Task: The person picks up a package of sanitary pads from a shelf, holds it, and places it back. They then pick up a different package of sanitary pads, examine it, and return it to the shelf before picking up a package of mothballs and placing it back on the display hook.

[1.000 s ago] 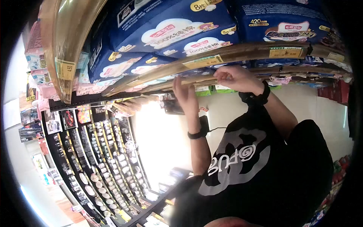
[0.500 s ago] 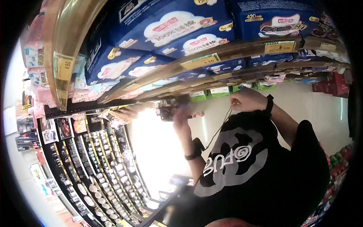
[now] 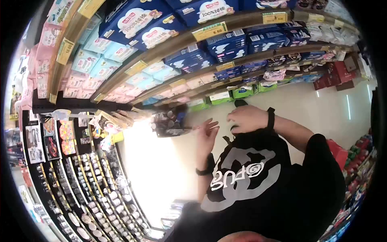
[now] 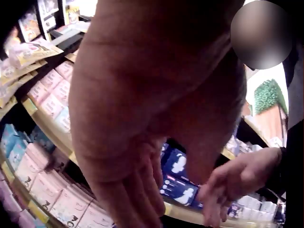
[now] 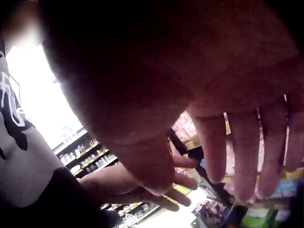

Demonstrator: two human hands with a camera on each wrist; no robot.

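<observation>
In the head view, my left hand [image 3: 206, 137] is raised with its fingers loosely bent, holding nothing visible. Just right of it, my right hand [image 3: 249, 119] hangs palm down with relaxed fingers, a small gap between the two. The left wrist view has the left hand [image 4: 142, 114] large, fingers pointing down, and the right hand [image 4: 244, 178] beyond it. Straight, spread fingers show on the right hand [image 5: 190, 95] in the right wrist view, where the left hand [image 5: 137, 185] is partly covered by it. Both wrists wear dark bands.
Shelves ahead hold blue packs [image 3: 139, 20], light-blue packs [image 3: 96, 62] and pink packs [image 3: 82, 80], with yellow price tags [image 3: 209, 31] along the edges. Green packs [image 3: 243, 92] sit low, above the pale floor [image 3: 298, 105]. Another rack [image 3: 92, 189] of small goods stands left; red boxes [image 3: 336, 74] are far right.
The head view has shifted, showing more lower shelves. My hands have come closer together, away from the shelf edge. The thin cord seen between them earlier is no longer visible there.
</observation>
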